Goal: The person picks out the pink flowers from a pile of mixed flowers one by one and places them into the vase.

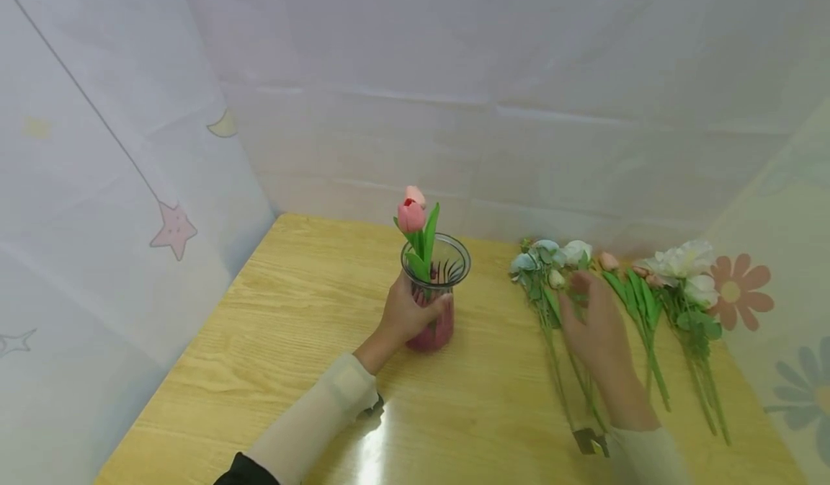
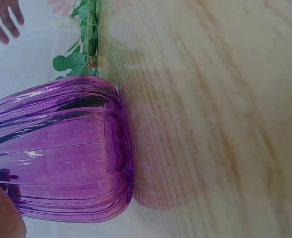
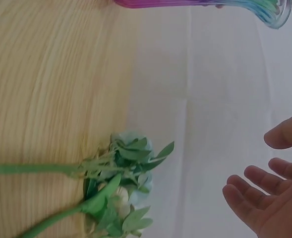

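My left hand (image 1: 407, 310) grips a ribbed glass vase (image 1: 436, 335), clear at the rim and pink-purple lower down, upright on the table. Two pink tulips (image 1: 411, 216) with green leaves stand in it, leaning to its left side. In the left wrist view the vase's purple base (image 2: 81, 158) meets the wood, with part of my hand (image 2: 2, 213) at its edge. My right hand (image 1: 599, 330) hovers over the flowers lying at the right, holding nothing. Its fingers (image 3: 250, 198) are spread and relaxed in the right wrist view, apart from the blue flowers (image 3: 136, 144).
Pale blue flowers (image 1: 543, 254), a white flower (image 1: 576, 251), a pink tulip (image 1: 608, 261) and a large white bloom (image 1: 681, 260) lie along the table's right side, stems towards me. Printed cloth (image 1: 389, 132) hangs behind the wooden table (image 1: 311, 290) and at both sides.
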Demonstrator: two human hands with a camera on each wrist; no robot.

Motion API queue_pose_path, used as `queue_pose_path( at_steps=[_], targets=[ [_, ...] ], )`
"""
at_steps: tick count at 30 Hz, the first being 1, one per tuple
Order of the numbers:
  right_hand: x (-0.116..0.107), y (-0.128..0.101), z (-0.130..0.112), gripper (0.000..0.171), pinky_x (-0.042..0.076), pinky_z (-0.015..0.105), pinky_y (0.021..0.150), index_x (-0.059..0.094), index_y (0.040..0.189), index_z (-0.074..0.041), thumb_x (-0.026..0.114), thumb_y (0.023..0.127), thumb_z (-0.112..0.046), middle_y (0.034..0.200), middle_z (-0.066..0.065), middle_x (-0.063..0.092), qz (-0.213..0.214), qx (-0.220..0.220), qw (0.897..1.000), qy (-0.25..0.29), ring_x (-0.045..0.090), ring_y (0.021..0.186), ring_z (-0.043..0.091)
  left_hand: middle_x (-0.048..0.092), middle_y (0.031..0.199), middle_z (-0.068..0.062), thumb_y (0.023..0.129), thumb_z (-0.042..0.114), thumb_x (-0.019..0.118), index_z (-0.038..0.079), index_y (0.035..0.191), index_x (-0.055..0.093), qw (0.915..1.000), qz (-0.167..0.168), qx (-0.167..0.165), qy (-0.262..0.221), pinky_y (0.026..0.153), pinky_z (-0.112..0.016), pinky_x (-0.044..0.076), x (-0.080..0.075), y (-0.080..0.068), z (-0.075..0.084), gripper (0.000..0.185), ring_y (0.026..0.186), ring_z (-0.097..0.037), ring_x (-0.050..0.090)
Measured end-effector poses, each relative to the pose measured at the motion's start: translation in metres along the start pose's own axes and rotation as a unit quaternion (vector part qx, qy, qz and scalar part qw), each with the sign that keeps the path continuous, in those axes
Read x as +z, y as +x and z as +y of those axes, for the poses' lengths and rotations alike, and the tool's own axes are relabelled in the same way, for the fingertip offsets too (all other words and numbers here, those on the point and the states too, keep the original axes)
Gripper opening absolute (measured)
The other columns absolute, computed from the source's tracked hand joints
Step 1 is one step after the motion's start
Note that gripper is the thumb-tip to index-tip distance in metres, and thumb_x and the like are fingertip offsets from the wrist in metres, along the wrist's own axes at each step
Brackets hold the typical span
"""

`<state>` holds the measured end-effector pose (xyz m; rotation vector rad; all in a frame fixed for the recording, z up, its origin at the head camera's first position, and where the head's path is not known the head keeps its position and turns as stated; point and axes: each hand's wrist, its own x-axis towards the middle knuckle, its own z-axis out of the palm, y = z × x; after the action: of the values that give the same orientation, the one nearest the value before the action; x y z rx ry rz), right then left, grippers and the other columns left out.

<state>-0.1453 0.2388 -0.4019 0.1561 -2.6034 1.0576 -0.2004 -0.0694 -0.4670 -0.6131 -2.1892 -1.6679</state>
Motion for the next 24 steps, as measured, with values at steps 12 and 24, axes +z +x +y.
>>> queue_pose_path(
  at_steps=[12,24],
  targets=[
    [-0.02,-0.013,0.029,0.06,0.046,0.064,0.092,0.028,0.154,0.005,0.048,0.107,-0.027,0.142,0.033,0.046,-0.025,0.034,0.999,-0.029,0.046,0.125,0.051,0.064,0.128,-0.013,0.084,0.035,0.076,0.003,0.14,0.044,0.9999,-0.001,0.006,-0.013,0.104,-0.043,0.052,0.0,0.0,0.0,0.072,0.12,-0.028,0.063],
    [-0.04,-0.029,0.066,0.067,0.047,0.067,0.083,0.019,0.155,0.007,0.041,0.108,-0.034,0.143,0.038,0.041,-0.077,0.092,0.99,-0.08,0.045,0.12,0.058,0.064,0.128,-0.014,0.085,0.045,0.074,0.001,0.14,0.043,0.9998,-0.004,0.001,-0.018,0.104,-0.043,0.052,0.0,-0.002,-0.002,0.078,0.119,-0.027,0.064]
  ],
)
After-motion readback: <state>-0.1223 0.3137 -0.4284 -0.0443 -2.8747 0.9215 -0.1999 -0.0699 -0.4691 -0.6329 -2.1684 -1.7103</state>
